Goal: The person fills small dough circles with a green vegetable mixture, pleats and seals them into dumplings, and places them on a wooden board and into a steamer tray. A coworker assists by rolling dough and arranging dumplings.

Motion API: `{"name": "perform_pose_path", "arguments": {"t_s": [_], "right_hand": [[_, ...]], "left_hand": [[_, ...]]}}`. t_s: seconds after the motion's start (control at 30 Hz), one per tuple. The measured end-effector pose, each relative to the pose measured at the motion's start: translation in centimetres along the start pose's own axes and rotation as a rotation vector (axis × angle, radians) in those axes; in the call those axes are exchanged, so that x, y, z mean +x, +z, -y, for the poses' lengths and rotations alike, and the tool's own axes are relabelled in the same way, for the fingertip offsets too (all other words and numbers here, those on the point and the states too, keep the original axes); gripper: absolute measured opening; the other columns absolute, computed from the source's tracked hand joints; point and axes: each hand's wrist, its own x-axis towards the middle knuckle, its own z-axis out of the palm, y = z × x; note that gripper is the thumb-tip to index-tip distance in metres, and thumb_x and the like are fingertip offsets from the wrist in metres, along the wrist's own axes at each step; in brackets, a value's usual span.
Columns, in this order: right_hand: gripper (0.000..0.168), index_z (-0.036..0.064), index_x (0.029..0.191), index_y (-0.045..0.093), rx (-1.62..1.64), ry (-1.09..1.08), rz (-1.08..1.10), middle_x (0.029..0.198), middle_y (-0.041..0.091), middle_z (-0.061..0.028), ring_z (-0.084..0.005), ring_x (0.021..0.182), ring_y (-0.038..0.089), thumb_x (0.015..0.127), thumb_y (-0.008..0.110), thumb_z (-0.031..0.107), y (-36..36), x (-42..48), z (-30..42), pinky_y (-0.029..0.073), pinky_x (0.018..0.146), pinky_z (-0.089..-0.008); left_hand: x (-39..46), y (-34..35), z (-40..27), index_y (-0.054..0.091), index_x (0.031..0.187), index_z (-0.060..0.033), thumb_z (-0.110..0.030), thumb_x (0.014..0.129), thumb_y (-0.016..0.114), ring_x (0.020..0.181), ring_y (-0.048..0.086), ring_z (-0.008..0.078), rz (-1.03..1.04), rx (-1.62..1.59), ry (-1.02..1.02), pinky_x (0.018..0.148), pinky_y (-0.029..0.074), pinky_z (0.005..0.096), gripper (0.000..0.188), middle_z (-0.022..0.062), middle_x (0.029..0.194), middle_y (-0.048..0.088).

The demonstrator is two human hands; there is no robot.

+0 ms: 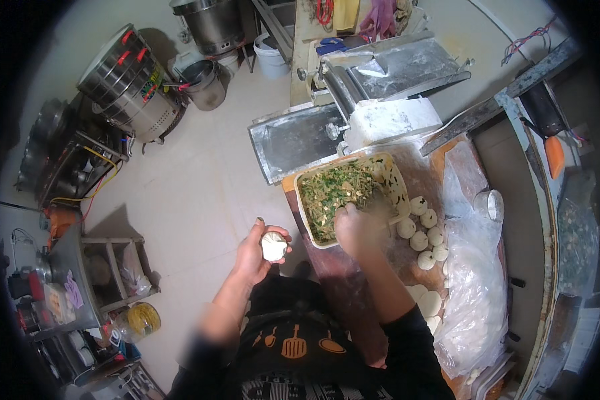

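A white pleated dough bun (pixel 274 246) rests in my left hand (pixel 260 252), with the fingers curled around its far side. My right hand (pixel 352 230) is over the near side of a cream plastic tub (pixel 304 220). Its fingers look curled in, but blur hides whether they grip anything. Chopped filling (pixel 335 190) with green pieces and pale bits spreads across the tub. Several finished buns (pixel 419 240) sit on the floured table to the right of the tub. Flat round dough wrappers (pixel 429 302) lie closer to me, beyond my right forearm.
A dough sheeter (pixel 392 117) with metal trays stands behind the tub. Clear plastic sheeting (pixel 472 300) covers the table's right side, where a metal cup (pixel 489 205) lies. Steel steamers (pixel 130 85), a low shelf (pixel 117 270) and a jar of yellow contents (pixel 142 320) are to the left.
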Motion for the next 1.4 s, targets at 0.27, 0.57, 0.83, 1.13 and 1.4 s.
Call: {"name": "perform_pose_path", "arguments": {"t_s": [0.27,0.57,0.83,1.13,1.4], "right_hand": [[0.013,0.006,0.084,0.067,0.292,0.058,-0.076,0.082,0.064,-0.0139,-0.0358,0.075,0.065,0.089,0.063,0.017,-1.8,-1.0,-2.2,0.052,0.068,-0.0451],[0.012,0.003,0.081,0.070,0.861,0.162,-0.185,0.076,0.062,-0.0107,-0.0248,0.064,0.061,0.082,0.075,0.013,-6.7,-2.1,1.0,0.049,0.059,-0.0353],[0.014,0.003,0.089,0.071,0.954,0.265,-0.182,0.074,0.065,-0.0089,-0.0167,0.064,0.063,0.082,0.078,0.013,-5.1,-3.5,1.0,0.049,0.060,-0.0313],[0.019,0.003,0.103,0.070,0.902,0.232,-0.176,0.086,0.071,-0.0104,-0.0217,0.075,0.067,0.090,0.069,0.017,-8.0,-6.3,-0.9,0.053,0.069,-0.0334],[0.053,0.009,0.129,0.055,0.842,0.158,-0.085,0.118,0.062,-0.0175,-0.0386,0.108,0.060,0.081,0.072,0.022,-13.6,-12.3,0.0,0.049,0.092,-0.0443]], "left_hand": [[0.2,2.2,0.0,0.064,0.101,-0.0032,-0.046,0.107,0.029,0.077,0.068,0.0212,0.009,-0.005,0.020,0.057,0.055,0.0305,0.056,0.0110,0.091,0.068],[3.0,8.3,-0.1,0.063,0.106,-0.0058,-0.043,0.107,0.029,0.081,0.067,0.0190,-0.005,0.035,0.094,0.061,0.054,0.0303,0.050,0.0084,0.091,0.068],[3.0,10.8,1.3,0.062,0.106,-0.0018,-0.040,0.108,0.032,0.079,0.065,0.0190,0.103,-0.004,0.083,0.063,0.057,0.0317,0.049,0.0112,0.094,0.066],[2.8,13.3,2.2,0.063,0.104,-0.0040,-0.045,0.107,0.027,0.076,0.066,0.0196,0.234,0.154,0.022,0.062,0.055,0.0315,0.054,0.0097,0.089,0.068],[0.5,14.5,5.3,0.057,0.125,-0.0065,-0.048,0.107,0.024,0.088,0.068,0.0256,0.584,0.047,-0.404,0.077,0.057,0.0366,0.057,0.0099,0.105,0.068]]}}
